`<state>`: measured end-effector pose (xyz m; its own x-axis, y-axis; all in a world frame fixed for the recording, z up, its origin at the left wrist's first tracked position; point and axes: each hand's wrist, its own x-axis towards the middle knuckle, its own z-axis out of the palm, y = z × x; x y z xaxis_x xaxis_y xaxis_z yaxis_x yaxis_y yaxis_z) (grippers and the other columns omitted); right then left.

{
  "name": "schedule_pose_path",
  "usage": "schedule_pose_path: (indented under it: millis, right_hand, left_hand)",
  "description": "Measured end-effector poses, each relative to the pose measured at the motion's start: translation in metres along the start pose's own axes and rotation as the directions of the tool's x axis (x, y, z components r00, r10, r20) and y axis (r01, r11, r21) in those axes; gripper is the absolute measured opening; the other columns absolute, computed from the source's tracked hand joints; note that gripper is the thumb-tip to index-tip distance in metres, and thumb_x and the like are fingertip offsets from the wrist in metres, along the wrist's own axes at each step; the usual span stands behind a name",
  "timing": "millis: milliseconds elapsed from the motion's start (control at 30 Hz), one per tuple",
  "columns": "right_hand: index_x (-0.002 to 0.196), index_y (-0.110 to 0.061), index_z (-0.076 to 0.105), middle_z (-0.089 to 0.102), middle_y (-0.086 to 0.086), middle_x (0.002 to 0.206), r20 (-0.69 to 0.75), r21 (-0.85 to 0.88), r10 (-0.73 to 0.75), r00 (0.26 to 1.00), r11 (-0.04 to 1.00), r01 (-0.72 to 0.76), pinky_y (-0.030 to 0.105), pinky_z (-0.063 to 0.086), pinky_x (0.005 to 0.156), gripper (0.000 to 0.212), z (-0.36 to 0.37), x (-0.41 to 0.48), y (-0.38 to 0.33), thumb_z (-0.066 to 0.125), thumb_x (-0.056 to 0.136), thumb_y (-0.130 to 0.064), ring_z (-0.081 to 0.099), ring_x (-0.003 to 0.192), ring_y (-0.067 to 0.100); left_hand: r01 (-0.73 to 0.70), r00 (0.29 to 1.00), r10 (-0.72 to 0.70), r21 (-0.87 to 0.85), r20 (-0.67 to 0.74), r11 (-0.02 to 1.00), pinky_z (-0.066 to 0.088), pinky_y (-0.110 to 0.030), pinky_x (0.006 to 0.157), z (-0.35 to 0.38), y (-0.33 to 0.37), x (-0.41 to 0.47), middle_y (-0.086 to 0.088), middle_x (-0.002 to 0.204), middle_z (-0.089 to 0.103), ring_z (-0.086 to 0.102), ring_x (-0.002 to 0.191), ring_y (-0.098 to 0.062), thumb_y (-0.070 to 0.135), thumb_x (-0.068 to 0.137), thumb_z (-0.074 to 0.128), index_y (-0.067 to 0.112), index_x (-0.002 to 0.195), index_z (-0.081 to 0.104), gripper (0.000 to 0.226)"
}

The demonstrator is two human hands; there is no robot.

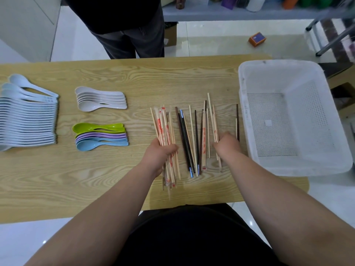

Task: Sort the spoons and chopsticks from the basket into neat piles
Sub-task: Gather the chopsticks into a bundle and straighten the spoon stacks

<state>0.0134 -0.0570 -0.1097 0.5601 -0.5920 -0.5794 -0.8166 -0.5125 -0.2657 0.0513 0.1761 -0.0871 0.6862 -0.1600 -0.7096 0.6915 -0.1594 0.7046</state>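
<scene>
Two-handed: gripping wrapped chopsticks (164,129) in left hand (159,153), curling right hand (227,145) round loose chopsticks (214,125) on wooden surface (115,169), beside white basket (299,167).

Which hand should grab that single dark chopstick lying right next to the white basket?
Right. The right hand is just beside that dark chopstick near the basket, while the left hand is farther off, its fingers curled round a bundle of wrapped chopsticks.

Tiled workroom: cluttered shelf (230,15), wooden table (96,179).
</scene>
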Motion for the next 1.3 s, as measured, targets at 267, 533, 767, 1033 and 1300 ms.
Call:
schedule_pose_path:
  millis: [267,533,767,1033,1300]
  right_hand:
    - [0.132,-0.005,0.06,0.064,0.014,0.131,0.05,0.237,0.043,0.998,0.97,-0.054,0.035,0.049,0.094,0.044,0.0,-0.019,0.013,0.07,0.094,-0.025,0.062,0.116,0.032]
    - [0.122,-0.004,0.066,0.073,0.014,0.107,0.237,0.758,0.0,0.972,0.626,-0.184,0.039,0.061,0.079,0.031,-0.002,-0.047,0.001,0.072,0.091,-0.007,0.072,0.092,0.026]
    - [0.106,-0.008,0.067,0.073,0.009,0.096,0.366,0.831,-0.308,0.878,0.533,-0.16,0.033,0.062,0.076,0.017,0.002,-0.109,-0.046,0.065,0.093,0.003,0.071,0.081,0.018]
    - [0.104,-0.018,0.068,0.07,0.018,0.117,0.301,0.78,-0.347,0.888,0.625,-0.02,0.054,0.053,0.1,0.019,0.009,-0.119,-0.054,0.072,0.09,-0.005,0.068,0.111,0.033]
    - [0.101,-0.017,0.062,0.067,0.009,0.097,0.289,0.768,-0.336,0.897,0.64,-0.008,0.031,0.055,0.072,0.021,0.006,-0.113,-0.048,0.075,0.088,-0.007,0.064,0.085,0.017]
  left_hand:
    - [-0.004,1.0,0.004,0.004,-0.002,1.0,0.057,-0.051,0.092,-0.013,-0.002,0.0,-0.014,0.103,0.071,0.07,0.095,-0.032,0.013,0.074,0.08,0.009,0.115,0.06,0.046]
    - [-0.028,0.999,0.028,-0.02,0.019,0.999,0.058,-0.046,0.083,-0.018,0.007,-0.006,-0.017,0.092,0.072,0.069,0.084,-0.029,0.01,0.073,0.078,0.004,0.109,0.061,0.04]
    - [-0.087,0.992,0.094,-0.083,0.088,0.993,0.06,-0.042,0.074,-0.014,0.017,-0.014,-0.014,0.095,0.074,0.073,0.083,-0.029,-0.003,0.078,0.072,0.008,0.108,0.062,0.034]
    - [-0.102,0.977,0.139,-0.217,0.16,0.971,0.059,-0.047,0.081,-0.014,0.018,-0.018,-0.021,0.105,0.073,0.072,0.095,-0.036,-0.006,0.088,0.064,0.002,0.117,0.06,0.03]
    - [-0.108,0.98,0.133,-0.17,0.145,0.979,0.06,-0.047,0.079,-0.014,0.016,-0.018,-0.015,0.097,0.073,0.072,0.09,-0.033,0.003,0.077,0.073,0.008,0.11,0.063,0.034]
